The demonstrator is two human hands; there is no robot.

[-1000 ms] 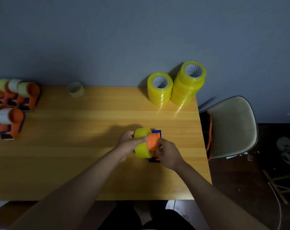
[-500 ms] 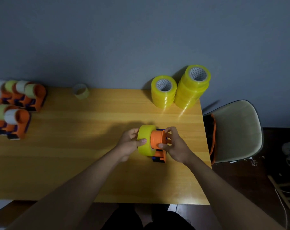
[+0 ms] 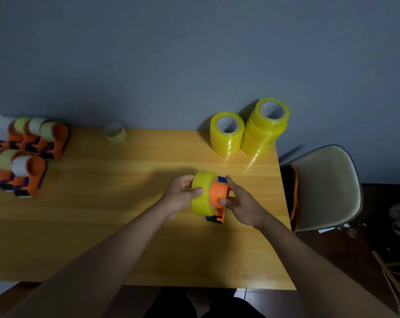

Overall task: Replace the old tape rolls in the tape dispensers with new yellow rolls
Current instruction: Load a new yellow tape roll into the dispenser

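My left hand [image 3: 180, 194] grips a new yellow tape roll [image 3: 202, 193] that sits on the orange hub of an orange and blue tape dispenser [image 3: 219, 198]. My right hand [image 3: 242, 201] holds that dispenser from the right side, thumb on the hub. Both are over the right part of the wooden table [image 3: 102, 214]. Two stacks of new yellow rolls [image 3: 226, 134] [image 3: 264, 128] stand at the back right corner. Several orange dispensers with old pale rolls [image 3: 37, 138] [image 3: 17, 172] are grouped at the left edge.
A loose pale old roll [image 3: 114, 132] lies at the table's back edge near the wall. A beige chair [image 3: 325, 187] with an orange strap stands right of the table. Clutter lies on the dark floor at the right.
The yellow roll and dispenser have been lifted and turned; my right hand shifted from the dispenser's lower side to gripping its hub side. The view also moved slightly.
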